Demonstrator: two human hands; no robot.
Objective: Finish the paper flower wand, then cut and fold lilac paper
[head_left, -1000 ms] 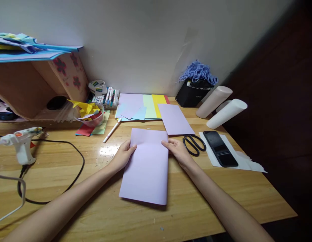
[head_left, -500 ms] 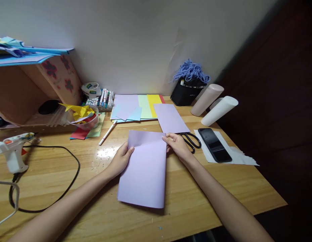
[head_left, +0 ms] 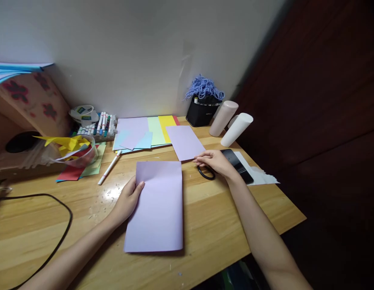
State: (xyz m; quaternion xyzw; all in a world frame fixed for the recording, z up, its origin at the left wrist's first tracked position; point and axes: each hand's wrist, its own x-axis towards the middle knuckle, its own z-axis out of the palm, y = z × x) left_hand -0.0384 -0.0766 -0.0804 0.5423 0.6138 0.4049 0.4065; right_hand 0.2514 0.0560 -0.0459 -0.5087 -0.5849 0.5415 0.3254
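Folded lilac paper (head_left: 158, 209), lengthwise up-frame, is held by the left hand (head_left: 128, 197); right of centre, scissors (head_left: 210, 178) are partly hidden by the nearer right hand (head_left: 216, 162), its grip unclear.

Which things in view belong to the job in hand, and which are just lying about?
Likely in the job:
Folded purple sheet, held by the left hand
Black scissors handle, at the right hand; grip unclear

Seemingly lying about:
White marker
Phone
Blue yarn
Loose purple sheet, perhaps spare
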